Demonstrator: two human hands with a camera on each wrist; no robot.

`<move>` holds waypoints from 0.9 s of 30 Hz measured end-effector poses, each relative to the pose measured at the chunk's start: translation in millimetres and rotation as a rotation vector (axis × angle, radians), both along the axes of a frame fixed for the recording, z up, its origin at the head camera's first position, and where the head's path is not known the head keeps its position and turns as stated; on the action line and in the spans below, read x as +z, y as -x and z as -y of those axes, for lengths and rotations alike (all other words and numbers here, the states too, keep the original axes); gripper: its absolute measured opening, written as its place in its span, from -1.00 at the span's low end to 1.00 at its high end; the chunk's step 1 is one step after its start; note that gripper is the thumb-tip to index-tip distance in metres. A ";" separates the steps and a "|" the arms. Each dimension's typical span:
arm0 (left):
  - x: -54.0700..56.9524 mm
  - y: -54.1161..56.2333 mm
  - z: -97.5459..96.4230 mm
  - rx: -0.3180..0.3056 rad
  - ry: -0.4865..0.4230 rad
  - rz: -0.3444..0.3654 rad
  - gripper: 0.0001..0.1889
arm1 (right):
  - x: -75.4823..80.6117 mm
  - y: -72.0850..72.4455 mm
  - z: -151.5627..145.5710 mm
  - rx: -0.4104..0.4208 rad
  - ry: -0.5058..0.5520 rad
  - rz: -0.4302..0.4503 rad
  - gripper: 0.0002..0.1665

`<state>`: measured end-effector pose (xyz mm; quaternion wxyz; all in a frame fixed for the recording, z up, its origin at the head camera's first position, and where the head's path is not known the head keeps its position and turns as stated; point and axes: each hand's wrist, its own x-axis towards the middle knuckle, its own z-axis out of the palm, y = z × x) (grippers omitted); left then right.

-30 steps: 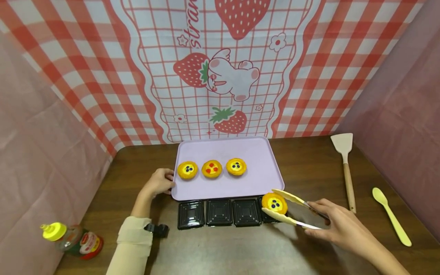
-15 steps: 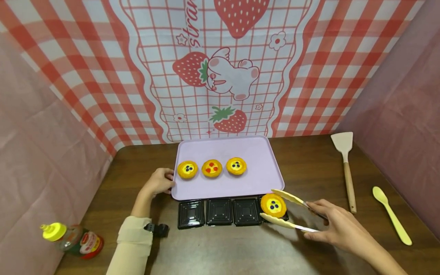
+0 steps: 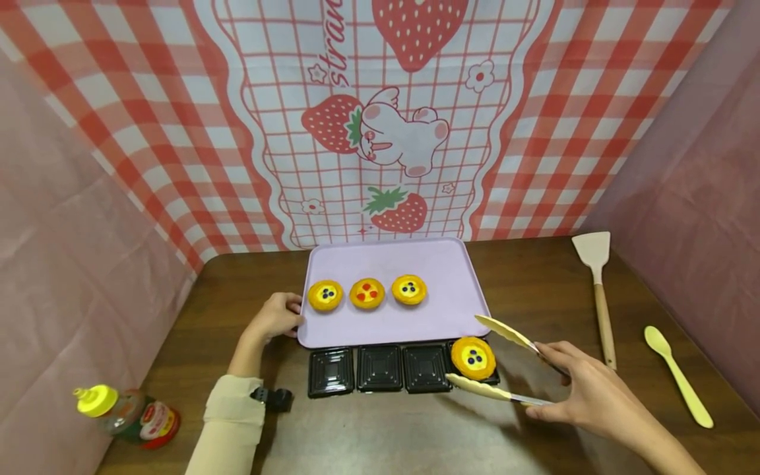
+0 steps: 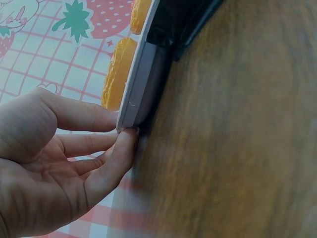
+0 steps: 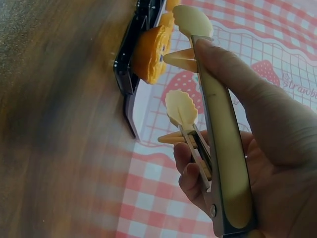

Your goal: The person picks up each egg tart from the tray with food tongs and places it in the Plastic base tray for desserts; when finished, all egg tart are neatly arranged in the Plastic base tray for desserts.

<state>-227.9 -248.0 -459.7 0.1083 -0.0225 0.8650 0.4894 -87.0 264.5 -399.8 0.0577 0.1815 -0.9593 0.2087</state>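
boxed tart (image 3: 473,359): golden crust, 3 dk blue spots; r hand (image 3: 586,388) grips tongs (image 3: 505,331), l hand (image 3: 276,316) pinches tray (image 3: 446,270).

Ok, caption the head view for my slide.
The right hand holds open tongs by a tart in a black box; the left hand holds a purple tray bearing three more tarts.

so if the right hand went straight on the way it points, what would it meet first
Probably the blueberry-topped tart in the rightmost black container: the tongs in the right hand point that way, arms spread. Their height is unclear, so they might pass over it.
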 end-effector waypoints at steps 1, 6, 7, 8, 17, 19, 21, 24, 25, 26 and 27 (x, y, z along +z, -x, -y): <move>-0.1 0.0 -0.2 0.004 -0.001 0.002 -0.49 | 0.3 0.3 0.0 0.001 0.001 -0.007 0.13; 0.9 -0.6 -0.4 0.003 0.001 0.005 -0.49 | 2.3 3.0 0.8 0.026 0.008 -0.065 0.11; 1.3 -0.7 -0.5 0.003 -0.001 0.007 -0.49 | 3.3 3.9 1.1 0.034 0.011 -0.077 0.11; 1.6 -0.7 -0.4 0.002 -0.003 0.008 -0.49 | 4.7 5.3 1.6 0.040 0.008 -0.091 0.11; 0.9 -3.6 1.8 0.004 -0.019 0.000 -0.49 | 31.4 28.6 12.6 0.109 0.010 -0.197 0.11; -0.2 -4.6 2.7 0.003 -0.027 -0.001 -0.48 | 39.2 37.0 17.4 0.119 0.007 -0.197 0.11; -0.7 -4.6 2.4 0.006 -0.034 -0.002 -0.48 | 47.1 46.9 22.3 0.119 0.013 -0.182 0.13; -0.2 -3.4 1.2 0.004 -0.034 -0.010 -0.49 | 57.3 62.6 30.8 0.101 0.028 -0.134 0.15; 0.2 -2.9 0.5 0.007 -0.031 -0.009 -0.49 | 59.5 68.2 33.7 0.096 0.038 -0.118 0.15; 0.4 -2.4 -0.1 0.007 -0.028 -0.012 -0.49 | 60.6 74.1 36.9 0.094 0.045 -0.111 0.15; 0.7 -2.0 -0.4 0.003 -0.026 -0.015 -0.49 | 61.3 79.8 40.0 0.090 0.051 -0.096 0.16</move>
